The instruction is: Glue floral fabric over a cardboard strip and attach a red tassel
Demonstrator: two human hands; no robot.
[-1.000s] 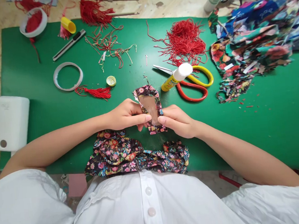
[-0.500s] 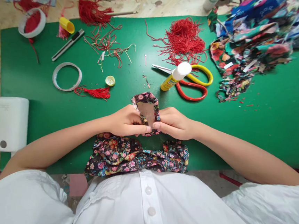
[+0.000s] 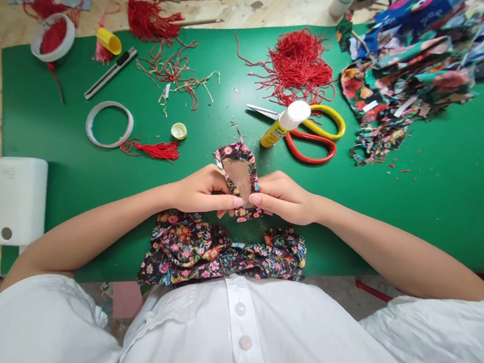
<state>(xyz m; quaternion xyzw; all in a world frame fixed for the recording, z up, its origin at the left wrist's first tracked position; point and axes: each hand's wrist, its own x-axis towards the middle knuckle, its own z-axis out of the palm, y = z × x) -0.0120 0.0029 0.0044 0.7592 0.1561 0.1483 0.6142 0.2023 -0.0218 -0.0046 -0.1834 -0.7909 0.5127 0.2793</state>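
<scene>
1. Two things hide parts of the work: the near end of the small brown card piece wrapped in dark floral cloth (image 3: 240, 173) sits behind the fingertips, and the crumpled length of dark floral fabric (image 3: 214, 251) runs under the white shirt (image 3: 238, 328) at the mat's near edge.
2. At far left a white plastic box (image 3: 18, 200) overhangs the green cutting mat (image 3: 54, 164); its lower corner is hard to read.
3. The left hand (image 3: 202, 190) comes in from the left, forearm low over the mat, thumb and forefinger pinched narrowly on the wrapped piece's left edge.
4. The wrapped piece is held just above the mat's middle, its pointed end aimed away from the person, card face up.
5. The right hand (image 3: 283, 197) mirrors it, fingertips closed on the right edge, nearly touching the left hand's fingertips.
6. Just beyond lie a yellow glue stick with white cap (image 3: 285, 123) across red-and-yellow-handled scissors (image 3: 314, 135).
7. At right, a heap of colourful fabric scraps (image 3: 405, 65) is cut off by the frame; bare mat stretches below it, near the right forearm.
</scene>
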